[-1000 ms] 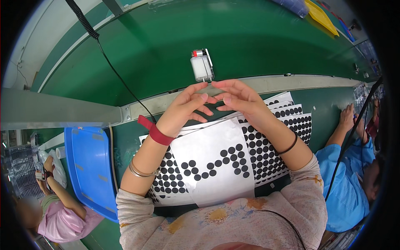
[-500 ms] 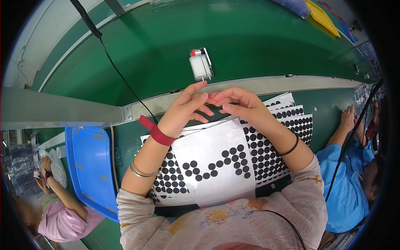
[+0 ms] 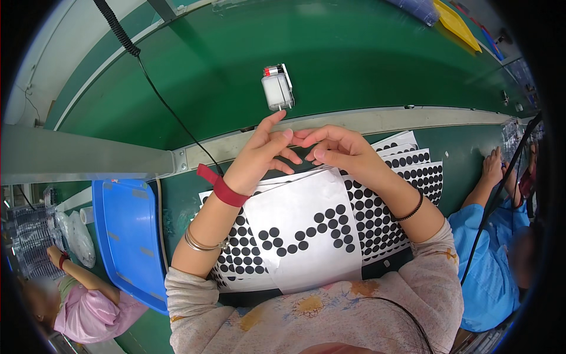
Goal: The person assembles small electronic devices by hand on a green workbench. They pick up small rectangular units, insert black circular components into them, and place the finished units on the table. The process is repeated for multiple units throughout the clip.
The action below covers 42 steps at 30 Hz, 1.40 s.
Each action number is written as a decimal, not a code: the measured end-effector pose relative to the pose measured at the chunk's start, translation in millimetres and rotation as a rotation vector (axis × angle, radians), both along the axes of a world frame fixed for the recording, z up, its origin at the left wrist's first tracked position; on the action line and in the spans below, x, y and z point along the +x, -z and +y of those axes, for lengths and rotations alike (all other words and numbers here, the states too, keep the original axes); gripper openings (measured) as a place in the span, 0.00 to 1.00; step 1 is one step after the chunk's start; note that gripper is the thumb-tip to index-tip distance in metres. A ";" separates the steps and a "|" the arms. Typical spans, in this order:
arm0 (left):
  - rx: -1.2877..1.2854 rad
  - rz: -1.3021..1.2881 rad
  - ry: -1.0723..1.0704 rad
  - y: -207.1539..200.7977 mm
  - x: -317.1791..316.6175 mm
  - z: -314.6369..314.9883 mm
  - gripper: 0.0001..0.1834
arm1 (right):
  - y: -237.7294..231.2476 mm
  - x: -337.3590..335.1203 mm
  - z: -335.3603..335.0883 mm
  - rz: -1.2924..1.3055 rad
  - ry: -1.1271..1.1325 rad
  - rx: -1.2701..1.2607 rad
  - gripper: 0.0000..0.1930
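The left hand (image 3: 262, 150) is held palm inward with its fingers spread, the index stretched farthest ahead so that its tip comes right up to the near end of the box (image 3: 277, 89); whether it touches cannot be told. The box, white with red and black parts at its far end, lies ahead of both hands on the green surface (image 3: 383, 65), beyond the pale rail (image 3: 377, 121). The right hand (image 3: 348, 147) is bent, its fingers curled toward the left thumb and its own thumb tip close to them; whether it pinches anything, or meets the left hand, cannot be told. Below both hands, toward the body, lies the top sheet (image 3: 295, 206), white with a crooked line of black dots, over dotted sheets (image 3: 372, 236) that show past both its sides, beneath the forearms. Around the left wrist is a red strap (image 3: 229, 193), to which a cord (image 3: 118, 29) runs from ahead and to the left; bangles (image 3: 197, 243) sit farther up that forearm. A dark bracelet (image 3: 417, 206) circles the right forearm. Left of the left hand are the blue tray (image 3: 127, 230) and a grey post (image 3: 88, 154). Well right of the right hand works a person in blue (image 3: 483, 265).
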<state>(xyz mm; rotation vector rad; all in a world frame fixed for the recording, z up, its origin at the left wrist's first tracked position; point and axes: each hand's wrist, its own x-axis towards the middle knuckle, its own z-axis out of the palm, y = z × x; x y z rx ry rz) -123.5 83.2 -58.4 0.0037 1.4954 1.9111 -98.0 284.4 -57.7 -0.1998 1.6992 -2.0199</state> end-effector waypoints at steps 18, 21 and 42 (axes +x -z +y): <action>-0.065 -0.015 -0.074 -3.2 0.9 2.9 0.32 | -1.8 -1.2 0.3 0.004 -0.006 -0.039 0.11; -0.371 0.219 -0.018 -6.0 -1.3 1.1 0.31 | -1.7 -1.4 2.4 -0.049 -0.041 0.017 0.11; -1.261 1.399 -0.162 14.0 -48.8 -1.9 0.21 | -4.5 -1.8 4.3 -0.040 -0.087 0.019 0.09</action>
